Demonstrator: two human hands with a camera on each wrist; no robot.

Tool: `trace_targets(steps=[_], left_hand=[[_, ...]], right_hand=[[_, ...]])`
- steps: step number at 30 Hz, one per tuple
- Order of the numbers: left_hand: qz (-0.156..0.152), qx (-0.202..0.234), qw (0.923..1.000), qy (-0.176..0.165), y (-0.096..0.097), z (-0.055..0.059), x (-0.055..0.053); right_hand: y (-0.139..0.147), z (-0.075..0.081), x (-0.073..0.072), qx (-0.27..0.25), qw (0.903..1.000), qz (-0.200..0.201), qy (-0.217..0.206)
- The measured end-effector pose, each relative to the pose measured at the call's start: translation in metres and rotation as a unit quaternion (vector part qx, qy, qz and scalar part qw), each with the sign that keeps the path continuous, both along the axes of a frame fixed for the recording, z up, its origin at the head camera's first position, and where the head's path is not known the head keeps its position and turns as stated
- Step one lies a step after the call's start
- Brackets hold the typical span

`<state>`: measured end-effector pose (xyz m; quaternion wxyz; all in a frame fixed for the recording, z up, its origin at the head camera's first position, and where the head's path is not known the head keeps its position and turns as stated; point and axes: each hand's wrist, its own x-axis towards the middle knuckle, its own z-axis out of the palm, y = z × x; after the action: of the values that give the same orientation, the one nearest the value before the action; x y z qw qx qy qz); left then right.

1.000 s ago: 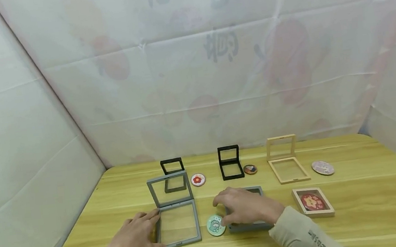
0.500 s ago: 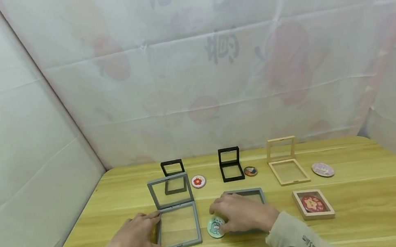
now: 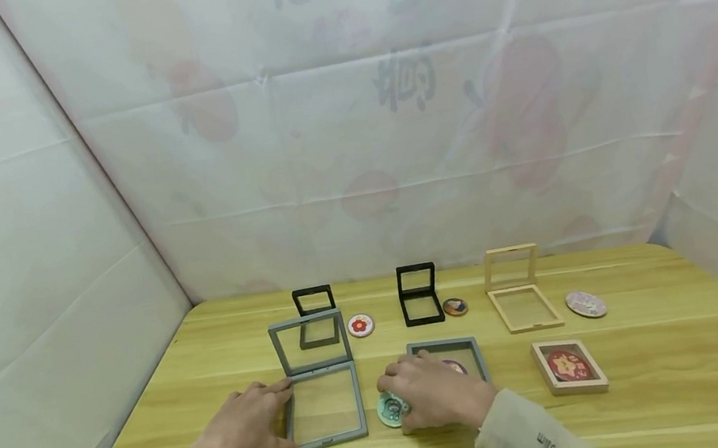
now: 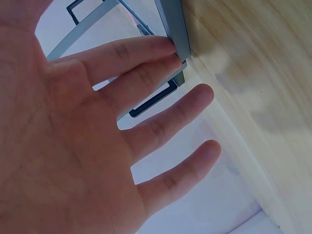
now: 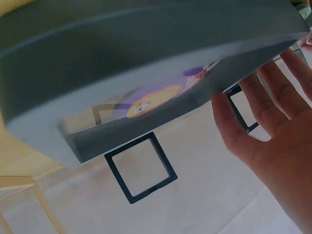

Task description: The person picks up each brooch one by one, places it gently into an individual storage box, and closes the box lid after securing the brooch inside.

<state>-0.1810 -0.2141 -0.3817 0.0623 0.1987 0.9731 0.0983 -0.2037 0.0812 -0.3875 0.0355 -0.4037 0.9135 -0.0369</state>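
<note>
Green round badge [image 3: 389, 411] lying on the tabletop [image 3: 687, 378], right hand [image 3: 436, 392] curving a half-closed grip over its right side, any pinch remaining unclear, hand partly covering a gray frame [image 3: 481, 360], left hand [image 3: 245, 426] touching a hinged gray case [image 3: 335, 441] with nearly straight fingers.

On the right sleeve [image 3: 526, 433], the dark letters seem to read "LetsSlim". The white backdrop [image 3: 348, 135] shows faint large characters, which cannot be read.
</note>
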Motion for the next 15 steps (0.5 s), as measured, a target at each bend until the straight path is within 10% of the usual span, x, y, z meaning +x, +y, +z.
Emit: trace_targets(steps=[15], left_hand=[[-0.012, 0.012, 0.9998, 0.008, -0.0019, -0.0011, 0.0017]], right_hand=[[-0.0038, 0.0015, -0.0014, -0.024, 0.9988, 0.017, 0.038]])
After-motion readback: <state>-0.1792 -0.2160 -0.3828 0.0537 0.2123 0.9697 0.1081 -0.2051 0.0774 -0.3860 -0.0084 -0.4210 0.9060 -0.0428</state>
